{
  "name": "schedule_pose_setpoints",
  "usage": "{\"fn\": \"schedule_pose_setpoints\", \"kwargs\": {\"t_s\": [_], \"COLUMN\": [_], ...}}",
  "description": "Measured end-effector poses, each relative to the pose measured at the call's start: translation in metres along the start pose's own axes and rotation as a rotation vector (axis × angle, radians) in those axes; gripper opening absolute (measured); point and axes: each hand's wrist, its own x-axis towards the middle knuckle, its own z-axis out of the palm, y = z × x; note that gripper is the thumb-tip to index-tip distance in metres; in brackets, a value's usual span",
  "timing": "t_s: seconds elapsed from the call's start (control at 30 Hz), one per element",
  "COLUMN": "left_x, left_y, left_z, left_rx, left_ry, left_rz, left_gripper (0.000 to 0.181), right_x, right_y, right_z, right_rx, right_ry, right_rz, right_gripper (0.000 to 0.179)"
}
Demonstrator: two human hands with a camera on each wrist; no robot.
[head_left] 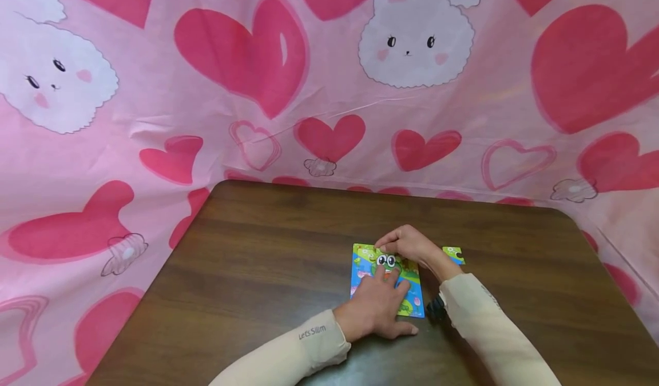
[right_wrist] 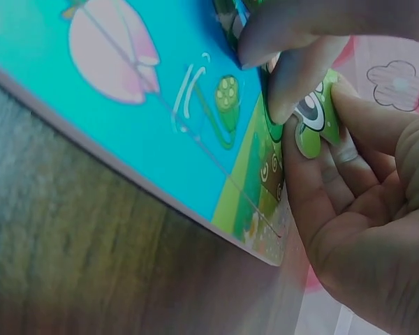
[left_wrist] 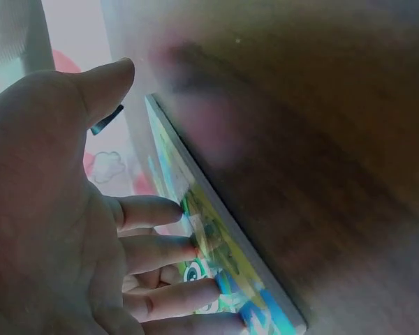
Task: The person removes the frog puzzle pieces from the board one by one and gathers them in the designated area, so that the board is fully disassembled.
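Note:
A frog jigsaw puzzle point(head_left: 362, 266) in blue, green and yellow lies flat on the table, with the frog's eyes showing between the hands. My left hand point(head_left: 378, 303) rests on its lower middle, fingers spread and fingertips on the picture, thumb out over the table. At the puzzle's top edge, my right hand point(head_left: 409, 244) pinches a green puzzle piece point(right_wrist: 328, 115) between thumb and index finger. This piece stands tilted up from the picture, beside the left fingertips, in the right wrist view. The fingers hide part of the frog.
Right of the puzzle, partly behind the right forearm, lies another puzzle piece point(head_left: 453, 253). The brown wooden table point(head_left: 247, 271) reaches back to a pink curtain point(head_left: 216, 77) with hearts and rabbits. A black device point(head_left: 436, 309) sits at the right wrist.

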Motion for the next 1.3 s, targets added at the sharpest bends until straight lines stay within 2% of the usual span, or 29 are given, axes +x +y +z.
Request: {"fn": "schedule_pose_setpoints", "kwargs": {"t_s": [0.17,0.47,0.7,0.97,1.1,1.3], "left_x": [0.001,0.002,0.002,0.000,-0.001,-0.002], "left_y": [-0.001,0.003,0.003,-0.001,-0.001,-0.001], "left_z": [-0.001,0.000,0.002,0.002,-0.001,-0.001], "left_rx": [-0.008,-0.009,-0.001,-0.003,-0.010,-0.005], "left_ry": [-0.020,-0.007,-0.004,-0.004,-0.016,-0.007], "left_rz": [0.000,0.018,0.018,0.009,0.008,0.005], "left_gripper": [0.075,0.077,0.078,0.076,0.076,0.074], "right_x": [0.000,-0.003,-0.001,-0.007,-0.012,-0.023], "right_y": [-0.004,0.001,0.001,0.001,0.005,0.017], "right_z": [0.001,-0.003,-0.009,-0.027,-0.039,-0.060], "right_rx": [-0.006,-0.008,0.081,0.174,0.174,0.156], "right_ry": [0.003,0.005,0.018,-0.010,-0.018,-0.005], "right_rz": [0.009,0.031,0.054,0.061,0.038,0.045], "right_gripper": [0.017,0.019,0.024,0.030,0.034,0.040]}}
